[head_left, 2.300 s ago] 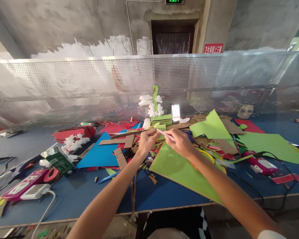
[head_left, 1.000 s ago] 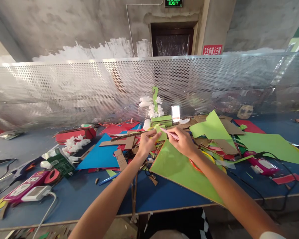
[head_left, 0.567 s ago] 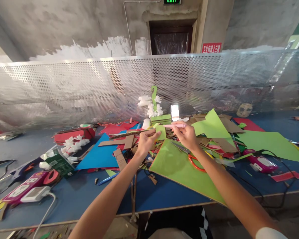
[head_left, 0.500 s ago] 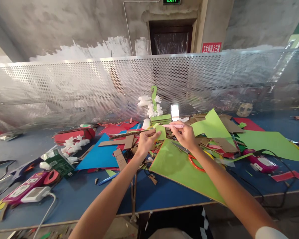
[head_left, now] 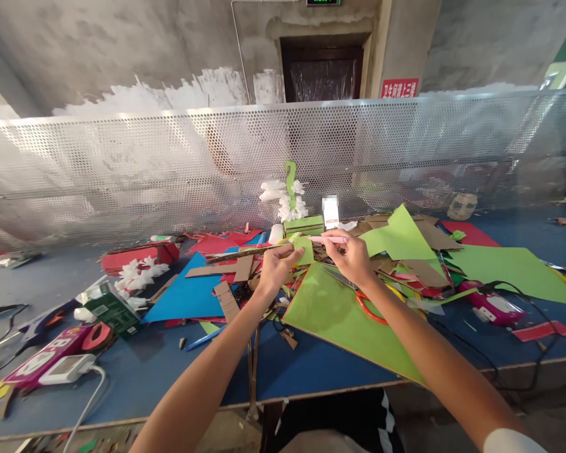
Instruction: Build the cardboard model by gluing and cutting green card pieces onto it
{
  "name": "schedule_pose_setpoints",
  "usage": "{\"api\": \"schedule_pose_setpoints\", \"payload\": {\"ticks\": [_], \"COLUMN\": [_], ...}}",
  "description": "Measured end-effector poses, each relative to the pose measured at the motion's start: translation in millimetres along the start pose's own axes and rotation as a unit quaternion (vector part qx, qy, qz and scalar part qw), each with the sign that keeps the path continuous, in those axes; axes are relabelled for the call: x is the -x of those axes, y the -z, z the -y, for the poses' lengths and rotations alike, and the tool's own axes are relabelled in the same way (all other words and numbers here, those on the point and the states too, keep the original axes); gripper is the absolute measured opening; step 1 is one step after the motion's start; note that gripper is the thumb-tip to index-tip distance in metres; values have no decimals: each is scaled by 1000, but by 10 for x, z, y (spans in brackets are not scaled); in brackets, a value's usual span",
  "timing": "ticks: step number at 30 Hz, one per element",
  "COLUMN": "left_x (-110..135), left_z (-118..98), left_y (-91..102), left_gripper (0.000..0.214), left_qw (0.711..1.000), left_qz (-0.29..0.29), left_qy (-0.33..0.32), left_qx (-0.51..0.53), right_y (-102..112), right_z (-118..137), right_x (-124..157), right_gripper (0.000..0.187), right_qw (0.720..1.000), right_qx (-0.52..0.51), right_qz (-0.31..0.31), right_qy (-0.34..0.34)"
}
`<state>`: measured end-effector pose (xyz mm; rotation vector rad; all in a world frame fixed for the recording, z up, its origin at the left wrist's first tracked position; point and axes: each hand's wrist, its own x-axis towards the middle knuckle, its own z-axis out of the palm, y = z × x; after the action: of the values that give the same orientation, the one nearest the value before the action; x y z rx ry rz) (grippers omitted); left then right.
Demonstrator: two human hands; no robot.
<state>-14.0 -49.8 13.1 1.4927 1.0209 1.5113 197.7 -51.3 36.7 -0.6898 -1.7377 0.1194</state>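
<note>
My left hand is closed on a long thin brown cardboard strip that runs out to the left, with a small green paper piece by its thumb. My right hand pinches a pink pen held level above the pile, close to the green piece. Both hands hover over a large green card sheet on the blue table. Orange-handled scissors lie on that sheet under my right wrist.
Paper and cardboard scraps cover the table: a blue triangle, red sheets, more green sheets. A pink glue gun with cable lies right, a power strip left. A perforated metal screen closes the far edge.
My right hand has lifted off the green sheet and turned the pink pen from slanted to level, uncovering the scissors. My left hand has kept its grip on the strip.
</note>
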Motion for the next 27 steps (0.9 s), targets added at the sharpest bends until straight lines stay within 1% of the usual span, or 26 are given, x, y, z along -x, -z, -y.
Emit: {"api": "schedule_pose_setpoints", "payload": {"ticks": [3, 7, 13, 18, 21, 25, 27], "left_x": [8, 11, 17, 20, 23, 11, -6], "left_z": [-10, -14, -25, -31, -27, -21, -20], "left_y": [-15, -22, -10, -14, -10, 7, 20], "left_gripper": [46, 45, 43, 42, 43, 47, 45], "left_qw": [1000, 1000, 1000, 1000, 1000, 1000, 999], "left_qz": [-6, -11, -1, 8, 10, -13, -30], "left_qy": [8, 19, -1, -4, -11, 2, 11], "left_qx": [9, 10, -5, -1, -18, -8, 14], "right_y": [9, -6, 23, 8, 16, 72, 92], "right_z": [14, 25, -9, 23, 11, -35, -40], "right_x": [1, -5, 21, 2, 8, 69, 108], "right_gripper": [20, 20, 19, 16, 15, 14, 12], "right_qw": [1000, 1000, 1000, 1000, 1000, 999, 1000], "right_qx": [12, 3, 17, 3, 17, 19, 3], "right_qz": [-9, 2, -8, -2, -6, -31, -29], "right_qy": [-1, 2, -15, 14, 5, -7, -2]}}
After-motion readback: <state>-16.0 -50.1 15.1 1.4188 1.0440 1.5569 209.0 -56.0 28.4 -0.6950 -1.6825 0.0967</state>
